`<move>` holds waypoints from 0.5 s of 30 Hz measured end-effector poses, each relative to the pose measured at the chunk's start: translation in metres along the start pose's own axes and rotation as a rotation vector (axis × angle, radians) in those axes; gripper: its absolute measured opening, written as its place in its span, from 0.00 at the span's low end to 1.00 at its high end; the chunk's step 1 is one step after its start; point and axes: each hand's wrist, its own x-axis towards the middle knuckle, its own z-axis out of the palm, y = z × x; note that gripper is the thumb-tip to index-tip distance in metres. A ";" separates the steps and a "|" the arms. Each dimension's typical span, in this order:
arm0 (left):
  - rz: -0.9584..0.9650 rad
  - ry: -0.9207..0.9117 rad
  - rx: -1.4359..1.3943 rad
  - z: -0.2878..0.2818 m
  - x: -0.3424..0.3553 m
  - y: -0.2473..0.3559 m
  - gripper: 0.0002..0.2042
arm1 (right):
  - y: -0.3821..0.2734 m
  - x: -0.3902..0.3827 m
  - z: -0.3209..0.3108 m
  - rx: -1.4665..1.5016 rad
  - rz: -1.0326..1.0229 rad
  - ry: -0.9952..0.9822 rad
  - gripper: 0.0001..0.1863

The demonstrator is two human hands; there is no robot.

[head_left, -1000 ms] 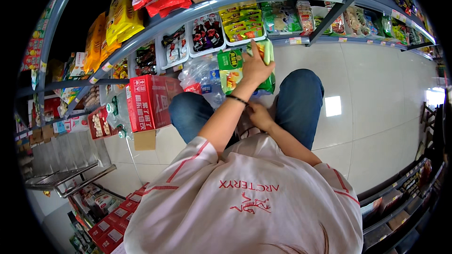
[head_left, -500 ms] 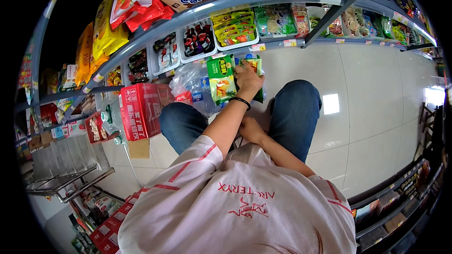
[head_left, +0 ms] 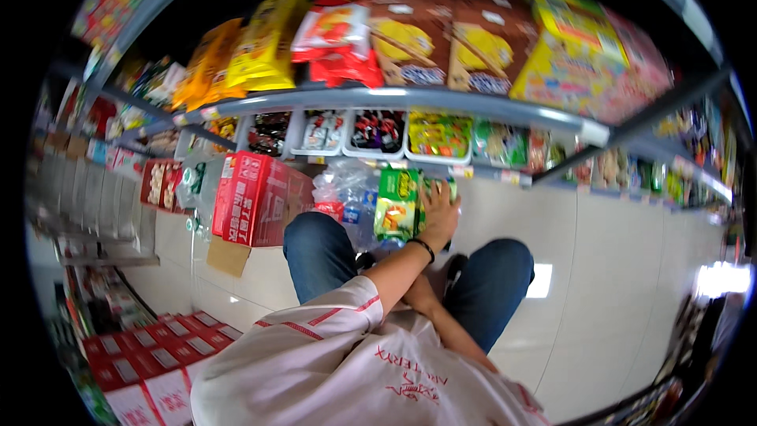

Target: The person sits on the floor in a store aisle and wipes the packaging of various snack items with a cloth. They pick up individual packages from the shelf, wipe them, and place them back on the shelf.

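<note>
My left hand [head_left: 440, 213], with a black band at its wrist, is on a green snack packet [head_left: 430, 183] in front of my knees. Its fingers are bent over the packet's face, slightly blurred. Against that packet on the left stands another green snack packet [head_left: 397, 203] with a yellow picture. Clear plastic bottles [head_left: 356, 217] in wrap lie beside and beneath the packets. Low between my thighs, my right hand [head_left: 422, 293] is partly covered by my left forearm, so its fingers are hidden.
A red carton [head_left: 264, 199] stands left of my left knee. Ahead, white trays [head_left: 309, 144] of small wrapped snacks sit on the low shelf, beneath a shelf edge [head_left: 394, 98] bearing snack bags and brown boxes. Stacked red boxes [head_left: 154, 347] stand behind on the left.
The view has tilted up and turned, showing more of the upper shelf. My left hand stays on the packet, its fingers a little more spread. My right hand stays low between my thighs.
</note>
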 end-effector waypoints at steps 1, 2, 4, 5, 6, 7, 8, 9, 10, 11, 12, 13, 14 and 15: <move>0.004 -0.118 -0.012 -0.011 -0.001 0.002 0.26 | -0.008 -0.002 -0.002 0.055 0.070 0.033 0.20; 0.056 -0.119 -0.060 -0.017 -0.003 0.000 0.28 | 0.001 -0.001 -0.001 0.030 0.105 0.034 0.18; 0.126 -0.019 -0.165 -0.022 -0.017 -0.009 0.31 | 0.023 0.007 0.003 -0.031 0.178 0.023 0.16; 0.158 0.014 -0.213 -0.032 -0.025 -0.011 0.31 | 0.012 0.008 0.000 -0.069 0.235 0.016 0.15; 0.160 0.016 -0.245 -0.042 -0.030 -0.018 0.31 | 0.001 0.005 -0.002 -0.106 0.292 0.013 0.15; 0.168 0.013 -0.278 -0.057 -0.039 -0.023 0.32 | -0.009 0.002 -0.003 -0.139 0.351 0.016 0.14; 0.187 -0.002 -0.309 -0.072 -0.049 -0.027 0.32 | 0.015 0.002 0.001 -0.213 0.161 0.039 0.13; 0.108 0.010 -0.437 -0.088 -0.058 -0.036 0.31 | 0.038 0.004 0.004 -0.218 0.115 0.036 0.13; 0.035 0.022 -0.564 -0.107 -0.064 -0.049 0.31 | 0.054 0.006 0.007 -0.221 0.068 0.039 0.13; -0.035 0.031 -0.693 -0.127 -0.068 -0.062 0.30 | 0.061 0.007 0.007 -0.224 0.023 0.043 0.14; -0.073 0.136 -0.710 -0.148 -0.066 -0.073 0.28 | 0.061 0.009 0.006 -0.219 0.019 0.065 0.14; -0.129 0.247 -0.726 -0.172 -0.065 -0.089 0.26 | 0.060 0.009 0.007 -0.216 0.012 0.068 0.14; -0.093 0.438 -0.728 -0.190 -0.061 -0.109 0.22 | 0.058 0.007 0.010 -0.213 0.009 0.064 0.14; -0.065 0.633 -0.720 -0.210 -0.054 -0.127 0.20 | 0.056 0.006 0.012 -0.253 0.019 0.045 0.14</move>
